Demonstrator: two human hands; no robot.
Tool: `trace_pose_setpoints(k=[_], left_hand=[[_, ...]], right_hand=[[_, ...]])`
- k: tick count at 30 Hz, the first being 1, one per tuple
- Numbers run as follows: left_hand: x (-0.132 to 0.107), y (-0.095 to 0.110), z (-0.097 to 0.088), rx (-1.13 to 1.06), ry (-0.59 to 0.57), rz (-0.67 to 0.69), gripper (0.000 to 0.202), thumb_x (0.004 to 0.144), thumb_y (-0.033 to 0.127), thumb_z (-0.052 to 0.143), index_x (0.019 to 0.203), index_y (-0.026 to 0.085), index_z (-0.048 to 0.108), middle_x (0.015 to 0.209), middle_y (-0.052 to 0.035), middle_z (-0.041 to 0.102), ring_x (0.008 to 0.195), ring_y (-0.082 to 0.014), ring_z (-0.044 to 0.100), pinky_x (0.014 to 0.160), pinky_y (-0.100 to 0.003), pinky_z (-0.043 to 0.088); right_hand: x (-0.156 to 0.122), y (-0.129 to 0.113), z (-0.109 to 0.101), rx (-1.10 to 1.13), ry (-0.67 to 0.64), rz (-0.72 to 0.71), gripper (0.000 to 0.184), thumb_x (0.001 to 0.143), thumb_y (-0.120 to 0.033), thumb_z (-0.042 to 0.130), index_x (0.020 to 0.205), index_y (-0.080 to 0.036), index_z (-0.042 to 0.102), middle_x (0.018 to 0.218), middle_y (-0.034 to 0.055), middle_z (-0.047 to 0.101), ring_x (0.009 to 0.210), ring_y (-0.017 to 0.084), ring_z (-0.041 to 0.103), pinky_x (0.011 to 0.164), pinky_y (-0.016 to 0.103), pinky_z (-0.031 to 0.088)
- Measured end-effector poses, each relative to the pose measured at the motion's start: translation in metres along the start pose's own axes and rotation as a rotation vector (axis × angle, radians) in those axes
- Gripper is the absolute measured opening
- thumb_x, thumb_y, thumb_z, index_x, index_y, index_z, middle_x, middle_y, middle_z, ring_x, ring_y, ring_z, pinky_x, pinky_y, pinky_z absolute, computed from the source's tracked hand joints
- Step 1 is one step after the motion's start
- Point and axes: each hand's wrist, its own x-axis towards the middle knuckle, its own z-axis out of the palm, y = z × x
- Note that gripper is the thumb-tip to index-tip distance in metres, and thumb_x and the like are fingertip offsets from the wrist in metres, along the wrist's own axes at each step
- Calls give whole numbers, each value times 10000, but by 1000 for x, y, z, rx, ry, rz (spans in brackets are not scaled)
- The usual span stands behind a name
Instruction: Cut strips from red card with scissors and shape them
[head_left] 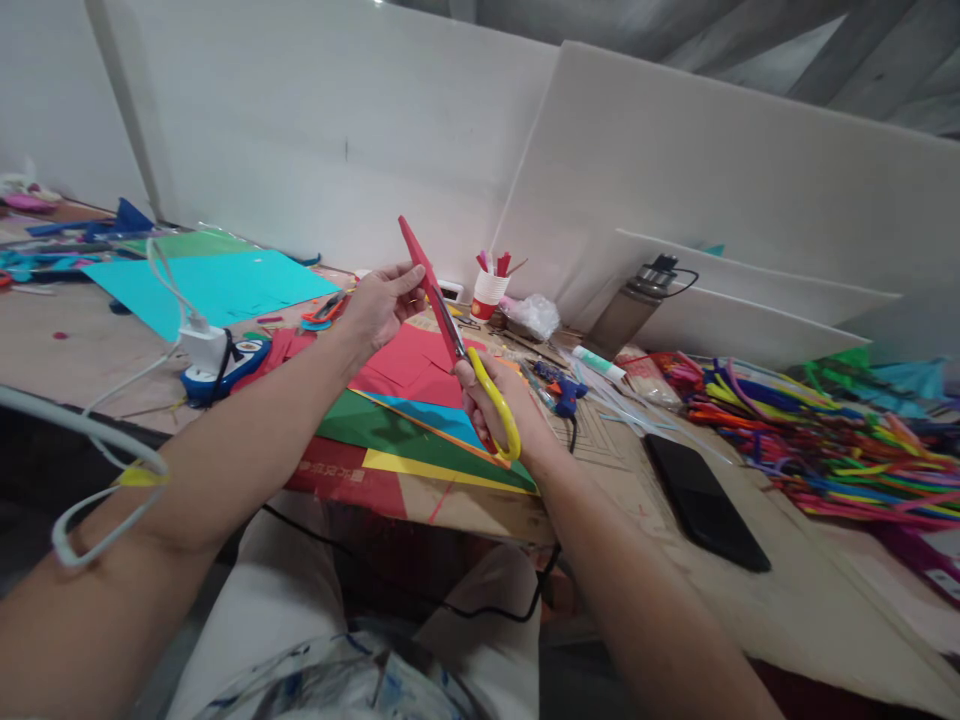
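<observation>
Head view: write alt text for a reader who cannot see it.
The left hand holds up a red paper piece while the right hand works yellow-handled scissors into its lower edge. Below lie coloured paper sheets on a cluttered table, with a black phone and pipe cleaners to the right.

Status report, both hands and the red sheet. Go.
Left hand pinching red sheet, held upright above the table. Right hand gripping yellow-handled scissors, blades at the sheet's lower edge. Nothing in the way.

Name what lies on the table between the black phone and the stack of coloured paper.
In the head view, between the black phone and the stack of coloured paper, only bare cardboard with printed lines shows.
</observation>
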Motion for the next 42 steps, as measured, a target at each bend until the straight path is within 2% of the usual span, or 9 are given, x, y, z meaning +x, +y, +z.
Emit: trace_pose_setpoints(k=[9, 15, 25, 35, 42], left_hand=[[-5, -3, 5, 13, -37, -28, 111, 774, 135, 737, 700, 119, 656, 594, 18, 597, 502, -45, 540, 538, -179, 481], [-4, -6, 4, 12, -56, -12, 98, 762, 148, 754, 713, 119, 673, 595, 15, 598, 508, -44, 535, 543, -176, 470], [-4, -6, 5, -11, -61, -15, 94, 755, 131, 754, 702, 115, 678, 601, 10, 610, 505, -40, 532, 532, -170, 471], [-5, -6, 5, 1, -50, -25, 86, 759, 131, 746, 707, 118, 679, 589, 16, 602, 508, -40, 530, 548, -167, 474], [-3, -2, 2, 11, -8, -12, 131, 767, 224, 756, 713, 156, 658, 622, 12, 633, 518, -56, 552, 564, -184, 489]], right_hand=[[0, 6, -2, -25, -1, -43, 444, 854, -634, 545, 1018, -221, 545, 575, -54, 511, 369, 75, 454, 320, 173, 370], [1, 6, -1, -27, 10, -43, 438, 854, -656, 526, 922, -223, 513, 555, -63, 487, 361, 68, 432, 314, 168, 352], [2, 7, -1, 9, 12, -50, 433, 843, -653, 538, 903, -228, 478, 535, -76, 469, 348, 67, 401, 323, 178, 346], [5, 10, -3, -42, 39, -69, 385, 847, -603, 559, 865, -224, 488, 535, -55, 492, 408, 87, 447, 365, 178, 334], [4, 8, -2, -44, 25, -69, 409, 848, -632, 541, 875, -226, 508, 541, -51, 493, 409, 86, 439, 366, 176, 322]])
